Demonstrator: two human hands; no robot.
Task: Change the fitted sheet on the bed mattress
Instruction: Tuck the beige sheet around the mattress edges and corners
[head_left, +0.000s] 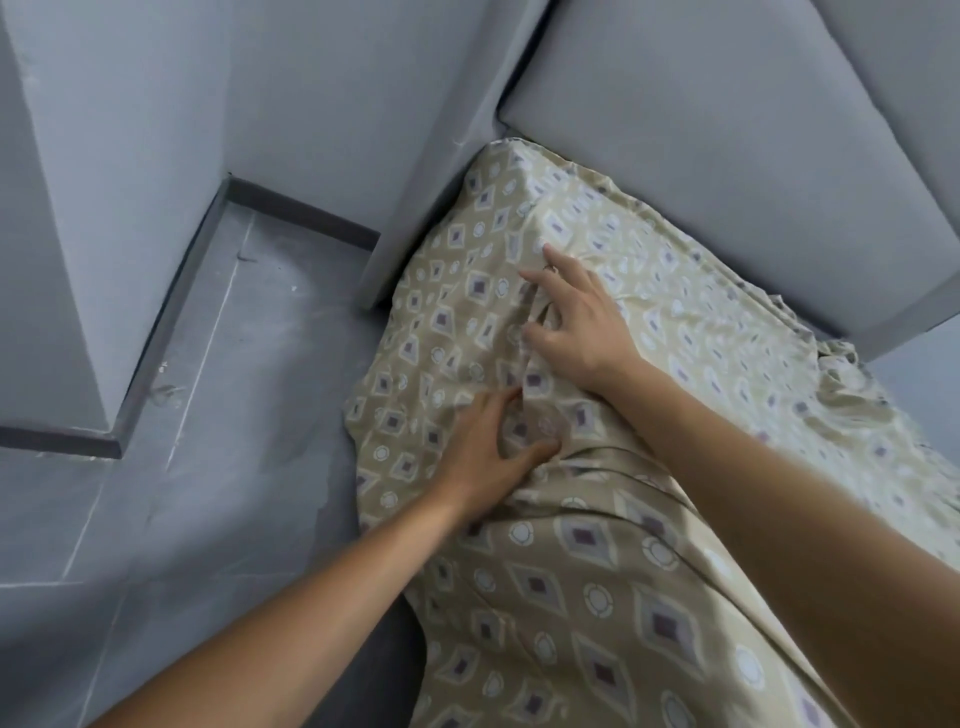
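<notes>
1. Here, one patterned sheet (597, 571) covers the mattress corner beside the grey headboard (727, 156).
2. Two hands: left hand (488, 457) pinches a fold on the side edge.
3. Right hand (576, 322) presses spread fingers on the top edge, gripping nothing.

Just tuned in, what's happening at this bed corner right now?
A person is working the patterned fitted sheet over the mattress corner next to the grey headboard. The right hand rests on top near the corner with fingers spread, pressing the fabric. The left hand pinches a fold of sheet on the side. The sheet already covers the corner but is wrinkled and hangs loose toward the grey floor.
</notes>
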